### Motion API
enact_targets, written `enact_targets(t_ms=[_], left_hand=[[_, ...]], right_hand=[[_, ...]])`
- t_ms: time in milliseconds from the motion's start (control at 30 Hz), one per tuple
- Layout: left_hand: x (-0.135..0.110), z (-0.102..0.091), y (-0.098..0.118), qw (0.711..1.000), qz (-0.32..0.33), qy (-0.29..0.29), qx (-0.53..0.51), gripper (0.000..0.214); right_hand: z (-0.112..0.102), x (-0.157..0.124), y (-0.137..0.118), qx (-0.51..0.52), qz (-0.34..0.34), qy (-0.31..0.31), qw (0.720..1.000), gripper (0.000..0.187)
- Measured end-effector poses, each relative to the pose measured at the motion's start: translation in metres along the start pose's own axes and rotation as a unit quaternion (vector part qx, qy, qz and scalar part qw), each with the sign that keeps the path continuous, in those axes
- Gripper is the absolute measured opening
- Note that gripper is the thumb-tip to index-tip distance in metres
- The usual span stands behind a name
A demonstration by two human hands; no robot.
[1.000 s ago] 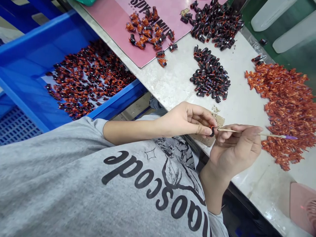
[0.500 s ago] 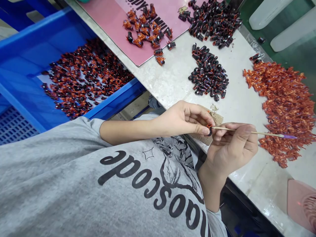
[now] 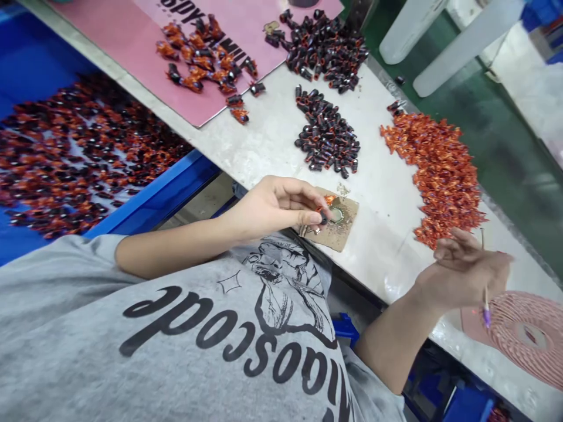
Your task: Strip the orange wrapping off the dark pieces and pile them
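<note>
My left hand (image 3: 277,205) pinches a small black-and-orange piece (image 3: 323,217) between thumb and fingers. It is just above a torn cardboard square (image 3: 338,230) with a round metal ring (image 3: 336,215) on it. My right hand (image 3: 466,269) is well apart to the right, near a heap of orange pieces (image 3: 442,176). Its fingers hold a thin wooden stick (image 3: 485,293) with a purple tip, which hangs almost straight down. A heap of black pieces (image 3: 326,132) lies beyond the cardboard.
The steel table (image 3: 382,234) carries a pink mat (image 3: 109,29) with mixed pieces. A blue crate (image 3: 158,202) full of pieces stands at the left, a pink striped coil (image 3: 525,337) at the lower right, and white cylinders (image 3: 466,47) at the upper right.
My right hand has moved right, away from the left hand, and the stick now hangs down. The cardboard shows more, and the view has swung, bringing the pink coil further in.
</note>
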State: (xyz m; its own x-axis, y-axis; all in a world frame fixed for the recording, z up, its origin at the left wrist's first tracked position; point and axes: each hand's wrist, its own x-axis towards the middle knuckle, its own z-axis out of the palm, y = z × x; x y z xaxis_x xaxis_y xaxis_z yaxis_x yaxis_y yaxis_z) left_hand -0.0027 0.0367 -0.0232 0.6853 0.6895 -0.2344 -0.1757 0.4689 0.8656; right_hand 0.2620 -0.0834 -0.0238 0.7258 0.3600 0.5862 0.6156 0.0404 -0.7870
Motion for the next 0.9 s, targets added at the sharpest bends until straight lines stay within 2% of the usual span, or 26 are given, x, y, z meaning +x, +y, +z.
enact_targets(t_ms=[67, 167, 233, 300, 400, 500, 567, 633, 667, 733, 767, 833, 900], left_hand=[[0.000, -0.002, 0.000, 1.000, -0.008, 0.012, 0.013, 0.023], [0.001, -0.002, -0.002, 0.999, -0.012, 0.015, 0.028, 0.026], [0.001, -0.001, -0.003, 0.999, -0.012, 0.011, 0.035, 0.026], [0.000, 0.000, -0.002, 0.999, -0.011, 0.009, 0.035, 0.026], [-0.002, 0.000, 0.002, 1.000, -0.008, 0.011, 0.020, 0.026], [-0.004, -0.002, 0.006, 1.000, -0.001, 0.021, 0.009, 0.023], [-0.005, -0.002, 0.009, 0.999, 0.011, 0.033, 0.008, 0.021], [-0.003, 0.001, 0.010, 0.999, 0.017, 0.038, 0.002, 0.021], [-0.002, 0.003, 0.011, 0.999, 0.017, 0.034, -0.007, 0.021], [0.000, 0.010, 0.010, 0.999, 0.008, 0.005, -0.038, 0.021], [0.001, 0.013, 0.009, 0.998, 0.002, -0.019, -0.056, 0.022], [0.003, 0.019, 0.005, 0.994, -0.007, -0.069, -0.087, 0.023], [0.004, 0.022, 0.000, 0.988, -0.017, -0.098, -0.115, 0.024]], right_hand=[[-0.012, 0.023, 0.019, -0.084, -0.021, -0.036, 0.996, 0.041], [-0.006, 0.053, 0.038, -0.180, -0.026, -0.157, 0.971, 0.023], [0.011, 0.067, 0.046, -0.223, -0.021, -0.233, 0.946, 0.012], [0.034, 0.076, 0.052, -0.243, -0.015, -0.279, 0.929, 0.011], [0.066, 0.083, 0.055, -0.255, -0.001, -0.312, 0.915, 0.013], [0.078, 0.082, 0.046, -0.241, 0.012, -0.317, 0.917, 0.015], [0.073, 0.071, 0.029, -0.211, 0.018, -0.321, 0.923, 0.011], [0.062, 0.049, 0.004, -0.165, 0.023, -0.337, 0.927, 0.005], [0.055, 0.034, -0.011, -0.135, 0.026, -0.351, 0.926, 0.010], [0.044, 0.001, -0.038, -0.068, 0.030, -0.382, 0.921, 0.018], [0.039, -0.015, -0.050, 0.023, 0.043, -0.393, 0.918, 0.018], [0.032, -0.041, -0.065, 0.118, 0.028, -0.381, 0.917, 0.013], [0.029, -0.058, -0.071, 0.138, -0.011, -0.341, 0.930, 0.006]])
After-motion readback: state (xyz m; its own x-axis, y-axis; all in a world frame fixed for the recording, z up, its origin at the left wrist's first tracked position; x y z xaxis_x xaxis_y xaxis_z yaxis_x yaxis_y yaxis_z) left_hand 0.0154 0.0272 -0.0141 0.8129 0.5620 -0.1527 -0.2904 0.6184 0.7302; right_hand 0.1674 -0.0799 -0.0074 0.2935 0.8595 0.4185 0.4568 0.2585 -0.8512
